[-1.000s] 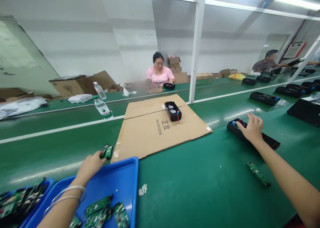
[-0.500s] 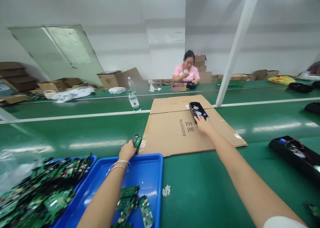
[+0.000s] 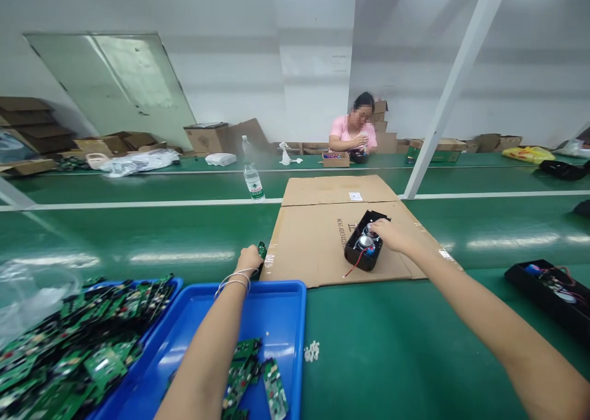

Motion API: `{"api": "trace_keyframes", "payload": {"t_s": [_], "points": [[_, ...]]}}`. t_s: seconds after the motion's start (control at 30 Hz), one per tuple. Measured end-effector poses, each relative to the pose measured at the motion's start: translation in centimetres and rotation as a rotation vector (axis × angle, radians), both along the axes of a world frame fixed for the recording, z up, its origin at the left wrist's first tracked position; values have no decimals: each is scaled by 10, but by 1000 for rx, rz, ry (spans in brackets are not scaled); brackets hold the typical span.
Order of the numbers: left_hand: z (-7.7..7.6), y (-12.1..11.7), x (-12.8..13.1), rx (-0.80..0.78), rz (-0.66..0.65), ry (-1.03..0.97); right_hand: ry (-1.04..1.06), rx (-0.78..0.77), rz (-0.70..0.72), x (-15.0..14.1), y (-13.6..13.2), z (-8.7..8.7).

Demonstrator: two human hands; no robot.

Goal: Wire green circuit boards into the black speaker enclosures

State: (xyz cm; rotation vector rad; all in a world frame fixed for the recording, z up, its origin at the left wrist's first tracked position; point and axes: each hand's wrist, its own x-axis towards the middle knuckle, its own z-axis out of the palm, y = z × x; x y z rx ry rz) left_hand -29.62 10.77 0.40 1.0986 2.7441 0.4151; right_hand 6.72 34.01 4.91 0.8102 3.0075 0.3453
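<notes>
My left hand (image 3: 249, 260) is closed round a small green circuit board (image 3: 262, 250), held just past the far rim of a blue tray (image 3: 295, 309). My right hand (image 3: 389, 234) grips the far end of a small black speaker housing (image 3: 362, 251) lying on a flat cardboard sheet (image 3: 318, 241). The housing shows round speaker parts and a red wire trailing toward me.
A second blue tray (image 3: 173, 283) at the left is heaped with green boards. A long black housing (image 3: 548, 291) lies at the right. A water bottle (image 3: 253, 181) stands past the cardboard. A white post (image 3: 442, 112) rises behind. A person in pink sits across the green belt.
My right hand has taken hold of the black housing and drawn it toward me across the cardboard. The left hand stays put with its board.
</notes>
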Motion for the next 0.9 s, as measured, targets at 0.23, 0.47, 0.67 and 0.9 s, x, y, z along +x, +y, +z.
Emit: {"api": "trace_keyframes", "payload": {"t_s": [0.23,0.47,0.67,0.9], "points": [[29,-28,22,130,-74,-237,-52,129,44,29,3,-23],[47,-125,68,146,-292,-491,-68,159,232,51,-37,-12],[29,-158,90,169,-259,-385,-28,148,311,113,-135,-20],[22,-143,109,337,-151,-193,153,66,267,175,-239,-43]]}}
